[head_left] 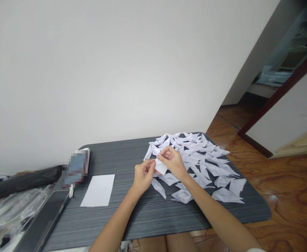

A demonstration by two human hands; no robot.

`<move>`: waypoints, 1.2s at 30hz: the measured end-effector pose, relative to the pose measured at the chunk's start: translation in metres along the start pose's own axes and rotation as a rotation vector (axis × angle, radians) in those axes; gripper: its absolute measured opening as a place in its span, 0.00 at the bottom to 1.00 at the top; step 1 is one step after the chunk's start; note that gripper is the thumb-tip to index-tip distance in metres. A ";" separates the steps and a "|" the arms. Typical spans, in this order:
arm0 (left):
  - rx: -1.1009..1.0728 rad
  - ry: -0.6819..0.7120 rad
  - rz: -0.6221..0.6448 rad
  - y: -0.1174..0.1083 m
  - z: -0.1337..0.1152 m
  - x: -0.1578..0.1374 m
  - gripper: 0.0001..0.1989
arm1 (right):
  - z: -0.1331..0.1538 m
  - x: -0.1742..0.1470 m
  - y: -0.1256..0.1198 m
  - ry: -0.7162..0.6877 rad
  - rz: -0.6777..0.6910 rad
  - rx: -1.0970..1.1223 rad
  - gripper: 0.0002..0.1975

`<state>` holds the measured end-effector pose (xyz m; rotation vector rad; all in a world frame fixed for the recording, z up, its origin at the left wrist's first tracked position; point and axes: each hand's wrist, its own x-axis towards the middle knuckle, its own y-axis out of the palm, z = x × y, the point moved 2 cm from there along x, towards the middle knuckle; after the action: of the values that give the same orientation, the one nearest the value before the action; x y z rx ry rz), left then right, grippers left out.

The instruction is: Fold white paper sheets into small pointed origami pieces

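Note:
Between my two hands is a small folded piece of white paper (161, 167), held just above the table. My left hand (144, 173) pinches its left edge with thumb and fingers. From above and to the right, my right hand (171, 160) grips its upper edge. Many folded white paper shapes (195, 155) with pointed ends lie spread and overlapping around and beyond my right hand. A flat sheet of white paper (99, 190) rests to the left of my left hand, apart from it.
The dark, wood-grained table (127, 154) stands against a white wall (132, 70). At its left lie a blurred-out item (76, 168) and a flat dark-screened device (44, 218). Clear plastic bags (19, 206) are further left. Wooden floor (287, 196) runs along the right.

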<state>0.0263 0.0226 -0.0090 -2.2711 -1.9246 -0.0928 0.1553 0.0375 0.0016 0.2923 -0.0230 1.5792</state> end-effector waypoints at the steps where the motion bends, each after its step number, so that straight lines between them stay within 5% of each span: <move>1: -0.035 -0.029 0.007 0.000 -0.002 0.000 0.14 | 0.000 0.000 0.000 0.011 0.025 0.026 0.14; 6: -0.212 -0.121 0.016 -0.001 -0.010 0.002 0.20 | -0.003 0.003 -0.003 0.080 0.134 0.040 0.15; 13: -0.191 -0.104 -0.010 -0.005 -0.013 0.005 0.19 | -0.003 0.002 -0.005 0.253 0.311 0.154 0.22; 19: -0.162 -0.096 -0.009 -0.013 -0.003 0.010 0.12 | 0.009 0.003 -0.009 0.295 0.362 0.300 0.11; 24: 0.237 0.264 0.226 -0.024 -0.015 0.011 0.13 | 0.006 0.007 -0.019 0.364 0.330 0.269 0.09; 27: 0.531 0.539 0.203 -0.030 -0.019 0.010 0.12 | 0.004 0.006 -0.019 0.387 0.376 0.235 0.10; 29: 0.610 0.606 0.141 -0.032 -0.018 0.011 0.11 | 0.005 0.005 -0.017 0.351 0.431 0.190 0.12; 32: 0.611 0.556 0.084 -0.030 -0.015 0.011 0.10 | 0.009 0.002 -0.015 0.207 0.437 0.003 0.15; 36: 0.453 0.302 0.131 -0.023 -0.013 0.010 0.12 | 0.010 -0.002 -0.012 0.058 0.365 -0.264 0.10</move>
<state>0.0061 0.0341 0.0072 -1.9436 -1.4652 0.0157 0.1689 0.0344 0.0092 0.0335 -0.2497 1.9215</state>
